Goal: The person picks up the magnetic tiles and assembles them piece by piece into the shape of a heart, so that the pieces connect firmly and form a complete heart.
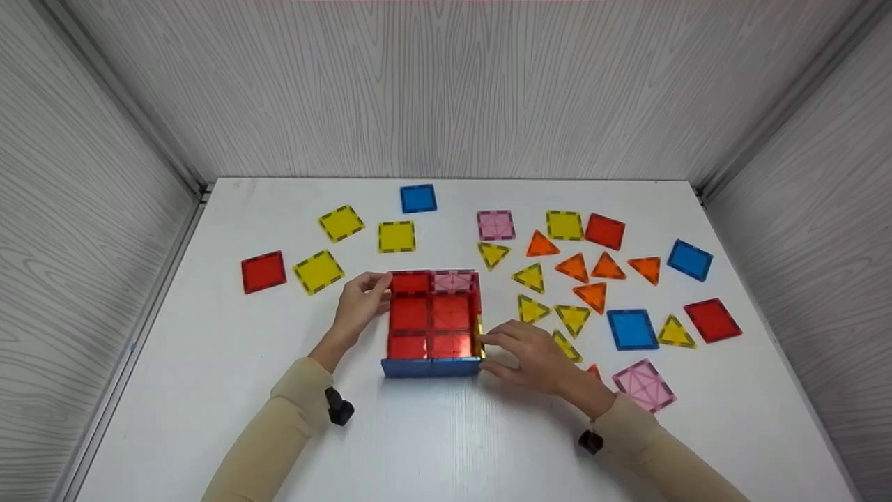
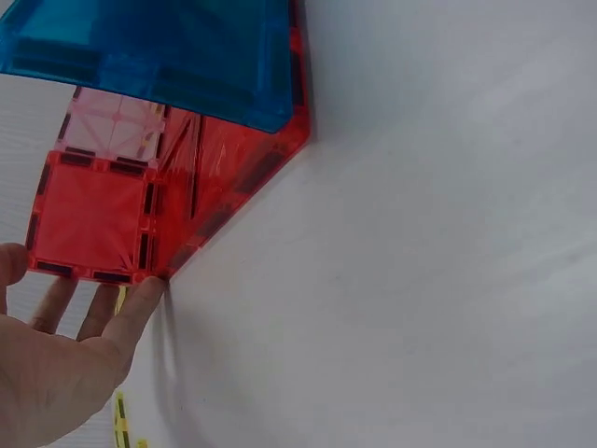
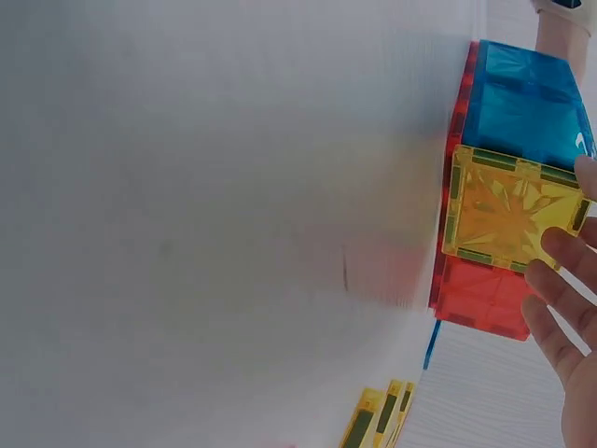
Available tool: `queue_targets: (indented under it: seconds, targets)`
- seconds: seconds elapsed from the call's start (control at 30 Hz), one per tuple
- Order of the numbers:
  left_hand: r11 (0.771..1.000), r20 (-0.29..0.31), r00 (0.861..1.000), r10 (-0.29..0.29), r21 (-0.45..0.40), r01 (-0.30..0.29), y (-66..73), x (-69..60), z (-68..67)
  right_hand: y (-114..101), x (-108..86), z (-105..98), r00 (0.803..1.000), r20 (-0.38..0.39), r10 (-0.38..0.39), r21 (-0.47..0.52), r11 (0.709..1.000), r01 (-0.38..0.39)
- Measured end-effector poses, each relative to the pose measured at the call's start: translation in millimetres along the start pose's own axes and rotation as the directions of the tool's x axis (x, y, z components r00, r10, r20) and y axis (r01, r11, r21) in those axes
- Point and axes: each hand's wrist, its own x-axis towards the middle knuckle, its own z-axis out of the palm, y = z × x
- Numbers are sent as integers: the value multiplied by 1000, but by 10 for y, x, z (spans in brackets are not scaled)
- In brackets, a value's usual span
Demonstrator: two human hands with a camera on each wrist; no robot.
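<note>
An open-topped box of magnetic tiles stands on the table, with a red floor (image 1: 410, 314), a blue front wall (image 1: 431, 368), and red and pink tiles at the back. My left hand (image 1: 359, 303) touches its back left corner, fingertips against the red back tile (image 2: 93, 215); the left wrist view shows the hand (image 2: 65, 364) with its fingers extended. At the right side, my right hand (image 1: 533, 354) touches the yellow wall tile (image 3: 508, 205) near the front corner. In the right wrist view the hand (image 3: 574, 308) has its fingers spread over that tile's edge.
Left of and behind the box lie loose yellow squares (image 1: 319, 271), a red square (image 1: 264, 272) and a blue square (image 1: 418, 199). To the right are several yellow triangles (image 1: 573, 319), orange triangles (image 1: 573, 268), and red, blue (image 1: 633, 329) and pink squares (image 1: 644, 385).
</note>
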Motion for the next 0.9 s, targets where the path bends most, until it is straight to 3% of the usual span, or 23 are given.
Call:
queue_targets:
  seconds: [0.13,0.23,0.37,0.47,0.7,0.9]
  targets:
    - [999,20,1000,22,38,-23,-14,18,-43,6,21,-14,999,15,40,-6,999,-40]
    - [990,1,997,80,115,-80,-42,20,-127,35,45,-50,995,56,82,-25,996,-81]
    - [961,-26,986,163,231,-153,-79,35,-341,109,79,-62,994,84,73,-29,997,-71]
    - [939,-23,982,186,298,-171,-92,47,-550,160,94,-50,995,86,42,-19,999,-40]
    - [842,-45,974,221,512,-167,-133,79,-967,188,130,-46,996,93,1,-46,999,4]
    - [753,-42,959,279,630,-191,-247,164,-1129,191,138,-44,996,93,5,-67,998,2]
